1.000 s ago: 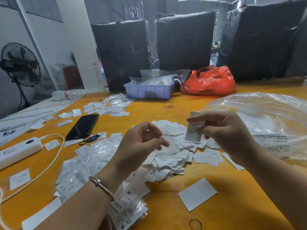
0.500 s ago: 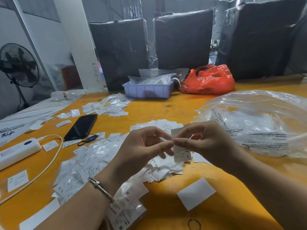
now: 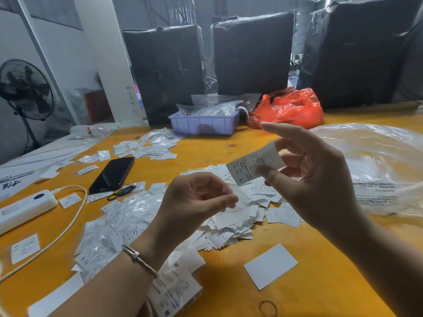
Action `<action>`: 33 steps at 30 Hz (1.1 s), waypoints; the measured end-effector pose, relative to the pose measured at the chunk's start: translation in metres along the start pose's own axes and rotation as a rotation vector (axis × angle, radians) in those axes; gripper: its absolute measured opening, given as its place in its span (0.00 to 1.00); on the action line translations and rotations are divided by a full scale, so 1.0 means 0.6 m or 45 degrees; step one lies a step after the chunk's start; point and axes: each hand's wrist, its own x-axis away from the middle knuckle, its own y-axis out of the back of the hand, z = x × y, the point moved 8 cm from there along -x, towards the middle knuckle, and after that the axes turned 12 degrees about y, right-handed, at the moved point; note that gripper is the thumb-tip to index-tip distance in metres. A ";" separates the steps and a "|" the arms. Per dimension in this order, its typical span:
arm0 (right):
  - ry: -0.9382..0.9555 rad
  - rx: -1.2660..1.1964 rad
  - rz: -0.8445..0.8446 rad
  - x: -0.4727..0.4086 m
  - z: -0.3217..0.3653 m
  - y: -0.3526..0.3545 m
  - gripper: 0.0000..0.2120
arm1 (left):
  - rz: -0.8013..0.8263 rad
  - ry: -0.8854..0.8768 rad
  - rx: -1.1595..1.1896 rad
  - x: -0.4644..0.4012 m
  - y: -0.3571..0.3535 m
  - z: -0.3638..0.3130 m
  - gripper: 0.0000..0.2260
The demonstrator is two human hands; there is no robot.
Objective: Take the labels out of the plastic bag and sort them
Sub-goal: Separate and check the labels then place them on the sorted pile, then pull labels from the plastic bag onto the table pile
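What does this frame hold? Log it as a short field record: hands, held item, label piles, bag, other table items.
right hand: pinches one label, raised above the table, "L" printed near its lower edge
left hand: fingers curled, whether it holds anything cannot be told
loose label pile: centre of the yellow table
bagged labels: left, marked M and S
clear plastic bag: right
others: black phone, white power bank, lilac tray, red bag
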 end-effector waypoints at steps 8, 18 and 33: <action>0.264 0.419 -0.005 -0.002 0.028 0.008 0.13 | 0.027 0.036 0.057 0.000 -0.005 0.005 0.09; -0.331 -0.111 0.461 0.022 -0.043 -0.058 0.10 | -0.063 0.007 0.062 0.001 0.008 -0.003 0.10; -0.199 -0.081 0.122 0.002 -0.026 -0.011 0.12 | -0.003 -0.138 -0.197 0.006 -0.005 -0.009 0.08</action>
